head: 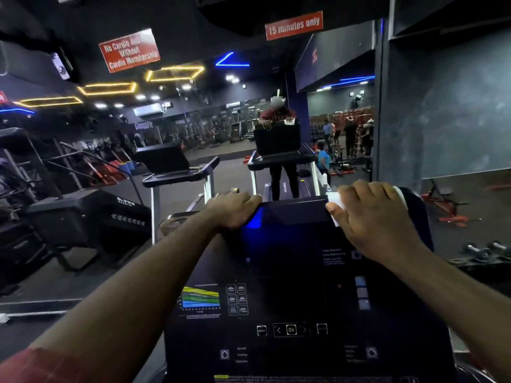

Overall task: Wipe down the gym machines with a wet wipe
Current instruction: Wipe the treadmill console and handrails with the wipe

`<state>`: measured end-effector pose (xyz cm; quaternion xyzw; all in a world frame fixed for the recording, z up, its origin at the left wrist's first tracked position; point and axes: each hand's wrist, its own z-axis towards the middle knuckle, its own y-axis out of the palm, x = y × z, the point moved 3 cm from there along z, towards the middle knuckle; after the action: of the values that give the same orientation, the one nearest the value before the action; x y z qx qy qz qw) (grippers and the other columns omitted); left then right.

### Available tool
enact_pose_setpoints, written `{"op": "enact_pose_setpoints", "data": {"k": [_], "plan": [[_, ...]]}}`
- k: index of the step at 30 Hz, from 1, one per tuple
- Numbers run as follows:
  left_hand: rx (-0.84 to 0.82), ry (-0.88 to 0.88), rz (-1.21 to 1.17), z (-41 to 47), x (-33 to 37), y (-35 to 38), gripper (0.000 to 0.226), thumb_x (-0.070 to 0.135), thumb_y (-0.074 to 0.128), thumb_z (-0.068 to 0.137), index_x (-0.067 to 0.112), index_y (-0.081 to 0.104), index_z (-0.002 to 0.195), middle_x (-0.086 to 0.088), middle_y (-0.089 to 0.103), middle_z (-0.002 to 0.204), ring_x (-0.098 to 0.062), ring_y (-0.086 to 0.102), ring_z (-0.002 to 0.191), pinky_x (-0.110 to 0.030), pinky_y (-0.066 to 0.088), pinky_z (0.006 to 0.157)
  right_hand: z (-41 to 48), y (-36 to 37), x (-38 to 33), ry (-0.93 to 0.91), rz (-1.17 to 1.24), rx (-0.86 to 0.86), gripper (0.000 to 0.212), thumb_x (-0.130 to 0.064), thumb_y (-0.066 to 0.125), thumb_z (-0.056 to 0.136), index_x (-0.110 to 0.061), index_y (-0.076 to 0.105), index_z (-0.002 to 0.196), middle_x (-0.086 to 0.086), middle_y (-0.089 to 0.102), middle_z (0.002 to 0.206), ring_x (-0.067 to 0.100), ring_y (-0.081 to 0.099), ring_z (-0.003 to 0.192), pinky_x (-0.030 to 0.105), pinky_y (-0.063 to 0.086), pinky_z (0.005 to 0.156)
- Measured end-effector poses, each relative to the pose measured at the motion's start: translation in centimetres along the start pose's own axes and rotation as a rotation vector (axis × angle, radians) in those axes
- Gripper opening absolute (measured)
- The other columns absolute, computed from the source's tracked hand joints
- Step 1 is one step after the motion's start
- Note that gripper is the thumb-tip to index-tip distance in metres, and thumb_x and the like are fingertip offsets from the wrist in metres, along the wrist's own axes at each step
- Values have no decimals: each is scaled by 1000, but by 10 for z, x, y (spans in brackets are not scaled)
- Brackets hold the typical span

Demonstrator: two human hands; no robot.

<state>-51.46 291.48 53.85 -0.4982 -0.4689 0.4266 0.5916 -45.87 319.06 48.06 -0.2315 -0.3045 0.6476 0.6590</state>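
Observation:
A black treadmill console (293, 272) fills the lower middle of the head view, with buttons and a coloured chart on its face. My left hand (235, 208) grips the console's top left corner, fingers curled over the edge. My right hand (373, 217) presses a white wet wipe (333, 204) against the top right corner; the wipe shows under my thumb and behind my fingers, the rest is hidden by the hand.
A wall mirror (290, 134) ahead reflects me and the treadmill. Another treadmill (177, 167) stands to the left, and a black machine (83, 214) further left. Dumbbells (486, 252) lie on a rack at the right. Red signs hang overhead.

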Motion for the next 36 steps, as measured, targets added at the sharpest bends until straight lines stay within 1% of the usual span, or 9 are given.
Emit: {"op": "enact_pose_setpoints", "data": {"k": [4, 10, 15, 19, 22, 27, 30, 32, 36], "plan": [[36, 4, 60, 0, 5, 0, 55, 51, 20, 113, 18, 63, 122, -14, 59, 138, -29, 54, 116, -39, 36, 91, 4, 0, -34, 91, 95, -3, 53, -54, 24, 110, -13, 56, 120, 11, 59, 111, 31, 51, 102, 53, 39, 102], [-11, 30, 128, -2, 22, -1, 45, 38, 20, 116, 27, 53, 144, -9, 54, 144, -30, 51, 134, -43, 37, 102, 15, 6, -111, -86, 149, -1, 56, -55, 34, 107, -8, 54, 130, 14, 59, 118, 34, 52, 107, 53, 36, 106], [-32, 84, 101, 8, 61, 7, 46, 46, 19, 114, 25, 56, 133, -9, 58, 136, -31, 54, 127, -44, 40, 107, 8, 4, -46, -182, 116, 26, 57, -56, 32, 108, -12, 52, 137, 11, 58, 121, 31, 52, 105, 47, 38, 98], [-48, 124, 101, 14, 94, 12, 91, 79, 0, 84, 32, 54, 142, -10, 56, 148, -35, 52, 134, -55, 37, 115, -5, 2, 37, -83, 60, 28, 51, -57, 28, 108, -16, 54, 126, 6, 59, 114, 30, 54, 102, 46, 42, 91], [-54, 110, 37, 19, 112, 16, 78, 71, 10, 100, 25, 58, 139, -10, 58, 146, -33, 54, 130, -56, 34, 117, -14, 1, 69, 6, 56, 25, 48, -55, 25, 108, -19, 53, 122, 4, 59, 112, 28, 55, 100, 45, 43, 86], [35, 105, 39, 19, 140, 24, 66, 63, 17, 109, 19, 64, 123, -12, 64, 133, -31, 60, 117, -50, 42, 107, -27, 9, 61, 70, 163, 62, 51, -50, 27, 110, -16, 44, 145, 5, 50, 142, 27, 46, 131, 46, 40, 111], [97, 132, 55, 17, 139, 27, 73, 72, 15, 105, 25, 67, 126, -11, 67, 131, -34, 63, 116, -50, 45, 101, -49, 19, 62, 53, 187, 74, 64, -47, 28, 112, -13, 17, 165, 6, 19, 171, 25, 15, 159, 49, 20, 128], [105, 156, 72, 18, 136, 29, 85, 85, 8, 95, 33, 68, 125, -6, 70, 125, -30, 65, 110, -49, 47, 95, -79, 29, 60, 43, 203, 88, 71, -47, 32, 109, -12, 9, 167, 5, 4, 175, 23, 4, 161, 52, 19, 128], [140, 188, 128, 16, 138, 32, 95, 103, 6, 75, 37, 66, 108, 2, 70, 98, -22, 64, 90, -44, 49, 83, -140, 47, 51, 34, 242, 73, 71, -46, 37, 107, -11, 18, 165, 6, 7, 175, 24, 11, 161, 53, 25, 125]]}}
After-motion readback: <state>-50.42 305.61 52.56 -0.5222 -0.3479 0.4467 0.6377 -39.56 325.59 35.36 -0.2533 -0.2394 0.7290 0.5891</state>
